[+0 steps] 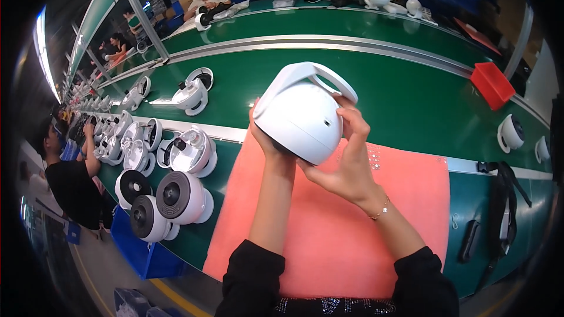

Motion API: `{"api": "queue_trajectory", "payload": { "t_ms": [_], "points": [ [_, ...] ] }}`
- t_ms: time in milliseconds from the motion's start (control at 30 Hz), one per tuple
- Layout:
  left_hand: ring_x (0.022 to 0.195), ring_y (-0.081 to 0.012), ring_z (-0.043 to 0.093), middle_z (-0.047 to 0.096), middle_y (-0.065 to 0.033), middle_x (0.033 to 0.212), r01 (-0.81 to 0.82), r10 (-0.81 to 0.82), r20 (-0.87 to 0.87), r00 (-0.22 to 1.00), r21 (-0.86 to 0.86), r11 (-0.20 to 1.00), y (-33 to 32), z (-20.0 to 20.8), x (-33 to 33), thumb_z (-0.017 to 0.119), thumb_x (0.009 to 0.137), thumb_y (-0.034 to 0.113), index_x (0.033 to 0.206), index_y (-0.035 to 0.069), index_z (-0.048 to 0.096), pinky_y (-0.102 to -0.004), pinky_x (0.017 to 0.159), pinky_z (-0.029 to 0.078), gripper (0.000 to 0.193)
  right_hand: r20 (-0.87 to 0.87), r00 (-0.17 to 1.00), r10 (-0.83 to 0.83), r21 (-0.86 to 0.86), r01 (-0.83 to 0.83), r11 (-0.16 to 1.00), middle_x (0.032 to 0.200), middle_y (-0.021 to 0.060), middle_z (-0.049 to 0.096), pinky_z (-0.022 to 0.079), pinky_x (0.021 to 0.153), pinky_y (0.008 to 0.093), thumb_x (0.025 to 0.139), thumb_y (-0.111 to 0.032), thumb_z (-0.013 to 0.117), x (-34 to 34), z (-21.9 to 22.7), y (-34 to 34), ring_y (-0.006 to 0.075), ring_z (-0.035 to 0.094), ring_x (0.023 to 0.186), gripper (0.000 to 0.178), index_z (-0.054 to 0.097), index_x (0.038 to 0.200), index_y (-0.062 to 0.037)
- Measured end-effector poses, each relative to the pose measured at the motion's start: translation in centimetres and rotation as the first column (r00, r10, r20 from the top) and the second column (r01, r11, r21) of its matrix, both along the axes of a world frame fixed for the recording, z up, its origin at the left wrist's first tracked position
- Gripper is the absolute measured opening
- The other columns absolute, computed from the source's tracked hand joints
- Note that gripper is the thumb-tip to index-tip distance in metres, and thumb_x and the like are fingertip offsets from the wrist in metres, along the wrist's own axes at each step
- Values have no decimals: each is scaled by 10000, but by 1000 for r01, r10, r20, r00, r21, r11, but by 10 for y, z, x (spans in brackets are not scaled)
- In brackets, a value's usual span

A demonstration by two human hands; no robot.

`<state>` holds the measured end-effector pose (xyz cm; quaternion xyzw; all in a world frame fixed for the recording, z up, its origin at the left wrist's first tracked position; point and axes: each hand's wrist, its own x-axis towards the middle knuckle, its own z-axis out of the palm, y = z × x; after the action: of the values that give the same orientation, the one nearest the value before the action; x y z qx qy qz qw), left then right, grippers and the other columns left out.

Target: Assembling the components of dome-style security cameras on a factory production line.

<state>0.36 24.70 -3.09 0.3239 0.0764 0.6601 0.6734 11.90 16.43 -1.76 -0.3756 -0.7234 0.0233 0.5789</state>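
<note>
I hold a white ball-shaped housing [299, 120] with both hands, raised above a pink mat. A curved white band [288, 76] arches over its top, and a small dark opening shows on its side. From the left and below, my left hand [270, 144] cups it, partly hidden behind the shell. My right hand [349, 167] grips the right side, with the thumb low and the fingers near the band's end. A dark lower rim of the housing shows between my hands.
The pink mat [335, 240] covers the bench before me. At left stand finished-looking white units with grey round faces [170, 195] and several open white shells [191, 149]. A green conveyor [405, 94] runs beyond, with a red bin [492, 85] at right. A black strap [504, 205] lies at right.
</note>
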Motion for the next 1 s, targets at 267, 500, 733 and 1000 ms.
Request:
{"api": "queue_trajectory", "payload": {
  "t_ms": [267,500,733,1000],
  "points": [
    [779,-231,602,616,-125,887,-90,75,-83,994,-192,977,-2,19,-2,355,852,450,936,3,583,-318,673,480,509,-70,997,-35,-85,29,996,1262,198,392,381,949,406,583,-147,797,0,15,-6,354,390,1198,914,273,1322,-29],
    [996,-162,563,604,-64,1094,-65,-24,-433,901,-190,980,-7,7,17,347,893,491,1178,90,549,-310,866,417,532,-929,371,-20,-248,-580,776,1185,94,524,430,910,382,864,-281,578,32,13,17,214,529,1054,409,479,1205,-78],
    [1371,-239,-89,-64,-112,1488,350,-374,-390,842,-133,927,-14,5,28,500,815,531,1422,84,-35,-432,1094,37,924,-952,75,-296,-293,-503,813,1317,121,359,334,988,508,788,-416,617,122,-23,37,311,362,1212,629,379,1287,-117],
    [1341,-252,-172,-244,-197,1424,-322,87,-451,888,-477,818,101,-37,-24,769,625,405,1312,32,-307,-462,1087,34,1330,-936,-56,-347,-281,-473,835,1274,99,319,380,946,460,651,-493,740,163,-61,39,275,364,1155,819,361,1263,-104]
  ]
}}
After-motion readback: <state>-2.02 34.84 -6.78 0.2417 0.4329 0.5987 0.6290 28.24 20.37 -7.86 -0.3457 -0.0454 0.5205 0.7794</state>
